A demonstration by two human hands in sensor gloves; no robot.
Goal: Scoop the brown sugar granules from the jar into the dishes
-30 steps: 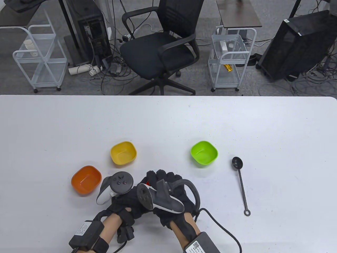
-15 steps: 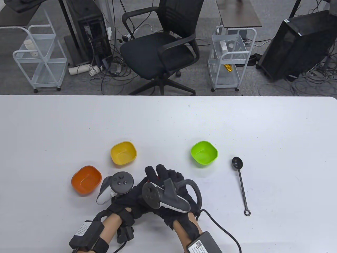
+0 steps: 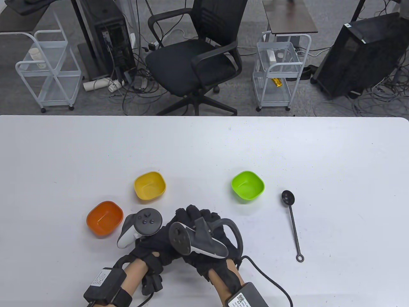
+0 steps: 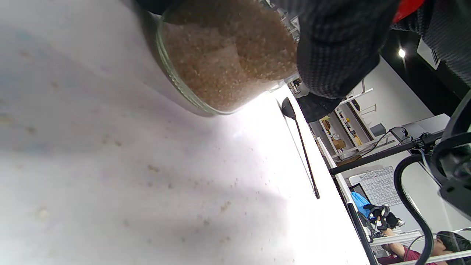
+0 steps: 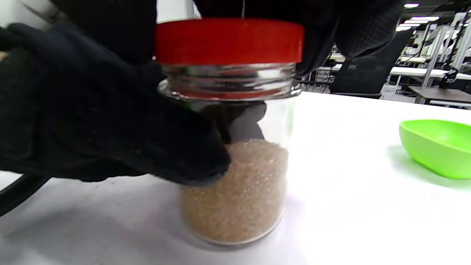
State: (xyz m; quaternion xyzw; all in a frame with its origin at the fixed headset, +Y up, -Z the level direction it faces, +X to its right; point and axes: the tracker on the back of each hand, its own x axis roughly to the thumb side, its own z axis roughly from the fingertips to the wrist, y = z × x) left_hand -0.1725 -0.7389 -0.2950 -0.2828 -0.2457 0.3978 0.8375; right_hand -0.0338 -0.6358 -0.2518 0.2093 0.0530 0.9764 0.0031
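Observation:
A glass jar point(image 5: 239, 191) about half full of brown sugar granules stands on the white table point(image 3: 204, 150); it also shows in the left wrist view point(image 4: 220, 70). My left hand point(image 3: 159, 240) grips the jar's body. My right hand point(image 3: 198, 220) grips the red lid point(image 5: 228, 40) from above; the glass threads show just under the lid. In the table view both hands hide the jar. Orange dish point(image 3: 104, 218), yellow dish point(image 3: 150, 186) and green dish point(image 3: 248, 186) sit empty. A black long-handled spoon point(image 3: 292, 220) lies to the right, also seen in the left wrist view point(image 4: 300, 140).
The green dish shows at the right edge of the right wrist view point(image 5: 438, 147). Cables run from both wrists off the table's near edge. An office chair point(image 3: 195, 57), carts and computer towers stand beyond the far edge.
My right hand has turned slightly on the lid, its tracker swinging right and then back left. The left hand, the dishes and the spoon have not moved.

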